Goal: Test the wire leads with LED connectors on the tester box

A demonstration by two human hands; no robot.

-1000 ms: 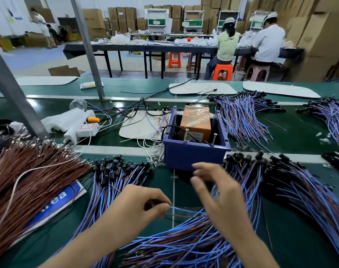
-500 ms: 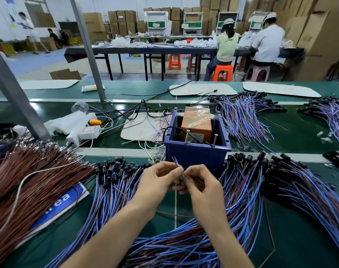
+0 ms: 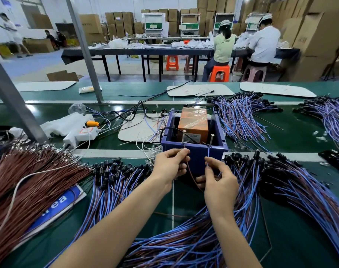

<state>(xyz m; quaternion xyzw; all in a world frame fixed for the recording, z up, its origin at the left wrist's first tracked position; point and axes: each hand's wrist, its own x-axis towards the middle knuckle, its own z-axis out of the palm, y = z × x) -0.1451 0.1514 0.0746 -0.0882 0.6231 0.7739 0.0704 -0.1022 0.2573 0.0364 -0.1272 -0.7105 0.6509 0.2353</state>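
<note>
Left hand (image 3: 169, 165) grip: thumb and forefinger are pinched on the brown lead (image 3: 190, 171), close under its tip. Right hand (image 3: 219, 180) grip: pinched on the blue lead (image 3: 208, 157), slightly lower along the wire. Both leads are judged to be one pair, since they converge under the right palm. The LED connector is hidden there and can't be made out.

The tester box (image 3: 195, 153) is set on the worktop (image 3: 280, 219) just beyond both hands. Two metal posts are stood up at its near wall: left post (image 3: 184, 137) and right post (image 3: 211, 140). The orange unit (image 3: 193, 122) is housed behind them.

Key relation: each lead is held roughly upright, with its long axis running from the fingers up and away to the post above. The brown tip lies at the foot of the left post, the blue tip at the foot of the right post. Nothing is crossed: the left hand is nearer the left post, the right hand nearer the right post. Metal-to-metal contact can't be confirmed because the tips are too fine.

The step is judged as probing, one pair out of many. Only a small move should be needed next: tips pressed onto the posts, LED checked for light. Risk: a thin tip slips off its post and a false fail is read.

Tested and untested stock can't be told apart. The left pile (image 3: 114, 180) and right pile (image 3: 290, 180) of connector leads are spread beside the box.
</note>
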